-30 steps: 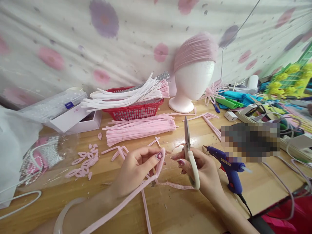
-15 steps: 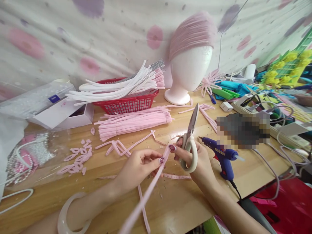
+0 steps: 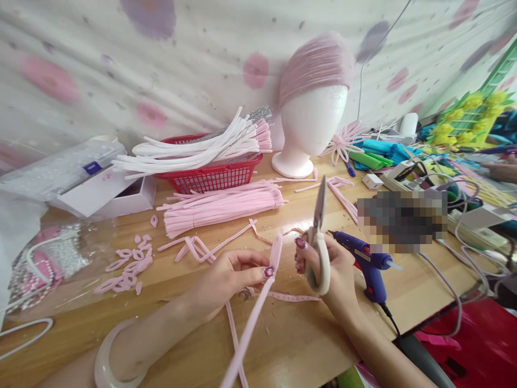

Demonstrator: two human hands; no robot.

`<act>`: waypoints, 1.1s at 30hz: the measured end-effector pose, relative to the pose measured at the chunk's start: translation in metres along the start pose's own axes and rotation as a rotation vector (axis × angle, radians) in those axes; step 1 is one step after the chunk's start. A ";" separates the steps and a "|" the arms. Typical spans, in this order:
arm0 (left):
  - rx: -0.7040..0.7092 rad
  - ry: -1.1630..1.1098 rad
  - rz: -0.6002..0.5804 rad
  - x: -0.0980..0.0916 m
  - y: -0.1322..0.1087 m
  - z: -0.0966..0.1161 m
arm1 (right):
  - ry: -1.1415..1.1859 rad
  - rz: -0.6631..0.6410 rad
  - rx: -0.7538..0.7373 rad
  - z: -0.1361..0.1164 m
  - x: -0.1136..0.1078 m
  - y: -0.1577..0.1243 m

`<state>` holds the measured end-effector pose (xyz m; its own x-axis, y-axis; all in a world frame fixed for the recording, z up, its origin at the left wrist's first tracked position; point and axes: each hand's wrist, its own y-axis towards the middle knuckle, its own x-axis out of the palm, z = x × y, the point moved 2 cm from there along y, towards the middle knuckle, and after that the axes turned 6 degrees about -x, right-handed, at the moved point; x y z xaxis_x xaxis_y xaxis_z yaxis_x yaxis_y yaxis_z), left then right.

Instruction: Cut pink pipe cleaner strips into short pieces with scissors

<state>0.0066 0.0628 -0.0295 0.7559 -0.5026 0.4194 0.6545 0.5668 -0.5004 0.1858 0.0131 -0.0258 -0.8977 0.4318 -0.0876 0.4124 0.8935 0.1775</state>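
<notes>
My left hand point(image 3: 242, 277) pinches a long pink pipe cleaner point(image 3: 251, 328) whose upper end is folded into a narrow loop. Its long tail runs down toward me. A short gap to the right, my right hand point(image 3: 323, 261) is wrapped round the handles of white-handled scissors point(image 3: 320, 242), blades pointing up and together. Beneath the hands lie another pink pipe cleaner point(image 3: 235, 345) and a measuring tape point(image 3: 293, 297). Small pink pipe-cleaner loops point(image 3: 131, 269) form a pile to the left.
A bundle of pink pipe cleaners point(image 3: 224, 207) lies before a red basket point(image 3: 214, 177). Behind stands a white foam head point(image 3: 313, 121) with a pink covering. On the right are a blue glue gun point(image 3: 365, 256) and tangled cables point(image 3: 470, 264). Another person's hand point(image 3: 503, 171) shows at the far right edge.
My right hand has let go of the pipe cleaner's folded end and moved slightly right with the scissors. My left hand keeps its pinch, and the loop now stands free.
</notes>
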 end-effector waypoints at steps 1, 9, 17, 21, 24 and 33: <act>-0.003 -0.034 -0.021 -0.002 0.000 0.001 | -0.063 0.015 -0.068 0.000 -0.004 -0.001; 0.171 -0.186 -0.169 -0.003 0.001 0.008 | -0.599 -0.085 -0.695 -0.003 -0.003 -0.008; 0.139 -0.181 -0.206 0.004 0.000 0.008 | -0.760 -0.045 -0.784 0.003 0.000 -0.011; 0.117 -0.209 -0.200 0.000 0.002 0.009 | -0.769 -0.043 -0.754 0.004 0.000 -0.008; 0.111 -0.226 -0.207 -0.003 0.006 0.008 | -0.768 -0.058 -0.723 0.003 0.001 -0.008; 0.065 -0.379 -0.192 -0.001 0.003 -0.004 | -0.731 -0.146 -0.656 0.009 0.005 -0.010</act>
<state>0.0080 0.0628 -0.0344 0.5640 -0.3342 0.7551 0.7740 0.5327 -0.3423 0.1782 0.0071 -0.0369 -0.5253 0.4899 -0.6957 -0.0597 0.7944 0.6045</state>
